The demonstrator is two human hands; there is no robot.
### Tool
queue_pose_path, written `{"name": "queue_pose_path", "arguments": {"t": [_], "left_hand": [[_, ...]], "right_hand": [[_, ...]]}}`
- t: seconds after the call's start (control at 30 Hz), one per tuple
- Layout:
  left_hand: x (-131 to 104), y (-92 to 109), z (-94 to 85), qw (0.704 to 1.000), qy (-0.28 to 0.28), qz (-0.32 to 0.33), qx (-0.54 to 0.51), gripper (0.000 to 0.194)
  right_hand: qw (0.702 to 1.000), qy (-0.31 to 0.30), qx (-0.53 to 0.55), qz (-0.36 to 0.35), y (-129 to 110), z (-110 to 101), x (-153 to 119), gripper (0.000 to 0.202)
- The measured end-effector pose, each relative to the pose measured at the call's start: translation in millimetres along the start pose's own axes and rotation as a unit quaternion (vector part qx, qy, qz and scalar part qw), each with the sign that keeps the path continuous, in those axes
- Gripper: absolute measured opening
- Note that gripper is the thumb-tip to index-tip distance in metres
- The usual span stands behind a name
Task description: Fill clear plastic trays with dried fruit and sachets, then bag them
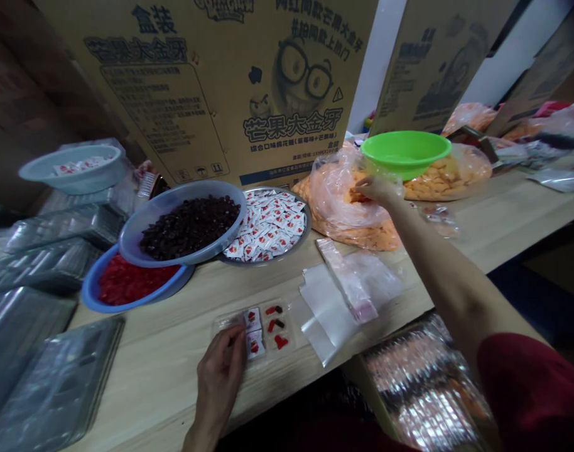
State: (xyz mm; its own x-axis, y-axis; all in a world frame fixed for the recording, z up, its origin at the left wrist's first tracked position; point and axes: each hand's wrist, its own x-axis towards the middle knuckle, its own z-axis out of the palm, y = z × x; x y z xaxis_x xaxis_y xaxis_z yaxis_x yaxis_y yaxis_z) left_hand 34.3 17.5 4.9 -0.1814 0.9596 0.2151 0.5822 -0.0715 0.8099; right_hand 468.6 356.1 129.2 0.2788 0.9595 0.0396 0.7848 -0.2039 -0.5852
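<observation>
- Plastic compartment tray (pixel 291 323), clear, shallow and rectangular, lies on the pale wood-grain table (pixel 164 351); two white sachets with red print (pixel 252 319) sit near its centre, and small red and red-and-dark sweets (pixel 276 324) at its three o'clock side.
- Left hand (pixel 222 358): at the tray's nine o'clock edge, fingers curled close together over it, fingertips beside the sachets; whether they grip anything I cannot tell.
- Right hand (pixel 374 188): between one and two o'clock from the tray, fingers dipped into the mouth of a clear plastic bag of orange sweets (pixel 357 232); tips hidden, so how far open they are I cannot tell.
- Round metal tray of white sachets (pixel 308 229): twelve o'clock.
- Translucent pale-blue bowl of dark sweets (pixel 132 235): near eleven.
</observation>
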Motion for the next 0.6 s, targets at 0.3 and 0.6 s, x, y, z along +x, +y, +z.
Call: {"name": "queue_pose_path", "arguments": {"t": [0.3,0.6], "left_hand": [[-2,-8,-1.2,1.000,-0.007,0.006,0.018,0.027],[-2,-22,-9.8,0.999,0.027,-0.006,0.025,0.028]], "right_hand": [[0.998,-0.027,-0.043,0.022,-23,27,-2,0.030],[0.976,0.054,0.210,0.013,-10,-37,-41,0.007]]}}
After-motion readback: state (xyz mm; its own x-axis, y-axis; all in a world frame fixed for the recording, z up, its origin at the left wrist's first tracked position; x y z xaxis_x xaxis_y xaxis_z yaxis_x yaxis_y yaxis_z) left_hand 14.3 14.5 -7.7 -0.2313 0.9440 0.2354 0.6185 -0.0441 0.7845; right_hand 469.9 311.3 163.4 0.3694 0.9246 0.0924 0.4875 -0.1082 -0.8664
